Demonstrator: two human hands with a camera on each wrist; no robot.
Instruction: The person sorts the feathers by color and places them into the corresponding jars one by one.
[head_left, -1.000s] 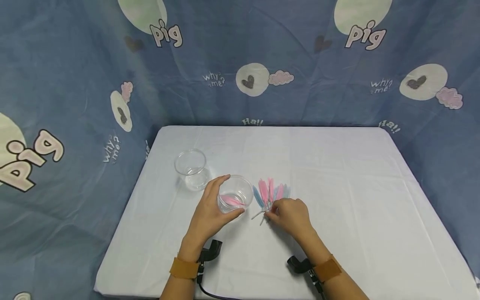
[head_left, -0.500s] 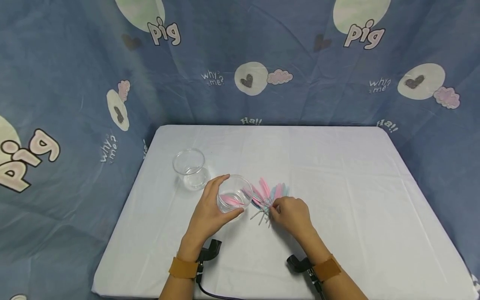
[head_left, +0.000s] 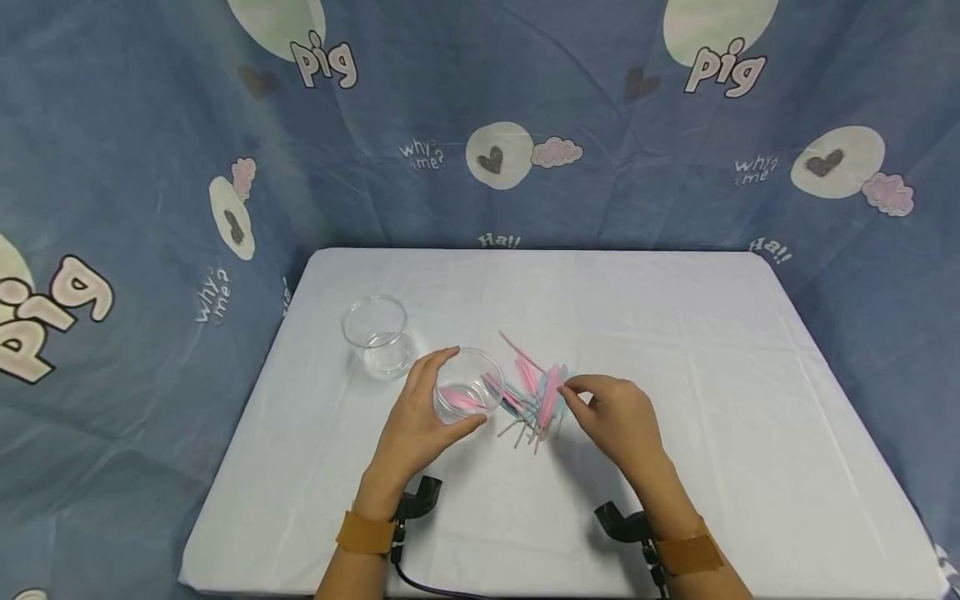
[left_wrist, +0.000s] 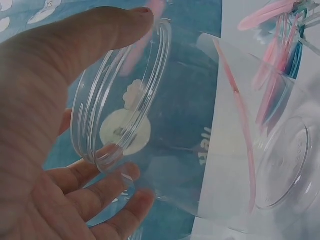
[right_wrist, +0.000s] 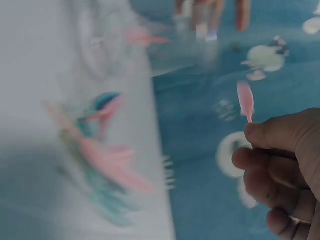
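My left hand (head_left: 415, 419) holds a clear plastic cup (head_left: 480, 372) tilted, thumb and fingers around its rim. Inside the cup lies a pink feather-shaped stick (left_wrist: 241, 112), seen through the wall in the left wrist view. Just right of the cup, several pink and blue feather-shaped sticks (head_left: 527, 402) lie in a loose pile on the table. Beside and above that pile, my right hand (head_left: 622, 421) pinches another pink feather-shaped stick (right_wrist: 245, 100) between thumb and index finger. Its pink end points up and away from the fingertips in the right wrist view.
Behind and left of the held cup stands a second clear cup (head_left: 377, 340). A white cloth covers the table (head_left: 750, 433). Blue printed fabric (head_left: 600, 108) hangs at the back and sides. A black cable (head_left: 431, 590) runs from the left wrist camera along the front edge.
My right hand has risen from the pile and moved slightly right, pinching one pink feather-shaped stick. The sticks in the pile have shifted and spread. My left hand keeps the cup in place.
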